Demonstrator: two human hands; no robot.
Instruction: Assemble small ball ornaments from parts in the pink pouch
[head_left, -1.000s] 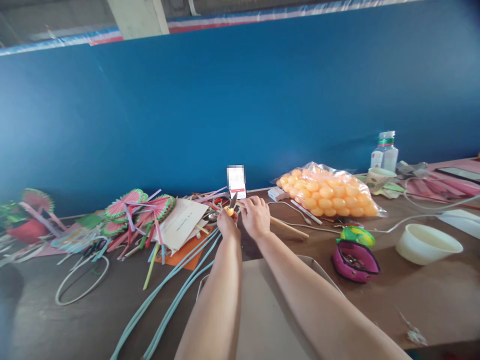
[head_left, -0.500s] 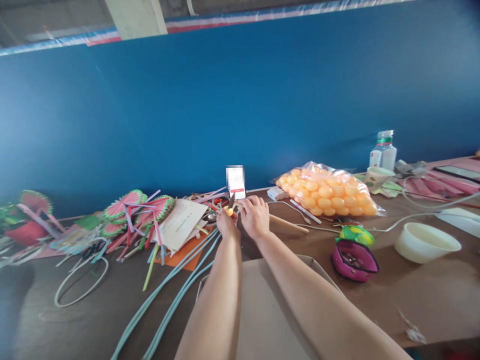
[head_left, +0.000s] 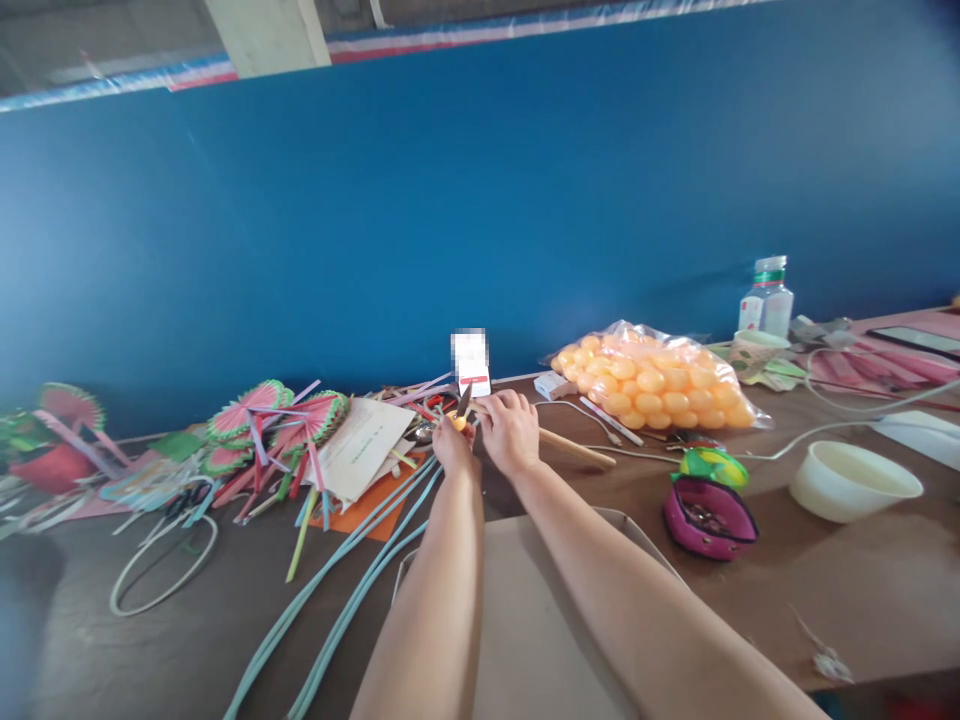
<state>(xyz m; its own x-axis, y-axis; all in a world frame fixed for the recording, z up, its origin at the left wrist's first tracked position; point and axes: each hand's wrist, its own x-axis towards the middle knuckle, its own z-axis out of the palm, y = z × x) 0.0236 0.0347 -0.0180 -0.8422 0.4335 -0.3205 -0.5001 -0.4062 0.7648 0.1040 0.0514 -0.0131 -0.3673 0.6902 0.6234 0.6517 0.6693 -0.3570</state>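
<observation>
My left hand is closed around a small dark-bladed tool with a yellow part, its blade pointing up and away from me. The fingers cover much of it, so its exact kind is unclear. Close on the right, my right hand bends its fingers over a light wooden stick. One end of the stick shows by the fingertips near the blade; the longer end sticks out to the right. Just beyond both hands a phone with a lit screen stands against the blue panel.
Pink and green paper fans, papers and pale blue tubes lie left. To the right are a bag of orange balls, a purple pouch, a white tub and a bottle. A box sits under my forearms.
Both hands keep their places and grips. The view has shifted very slightly; otherwise nothing visibly differs.
</observation>
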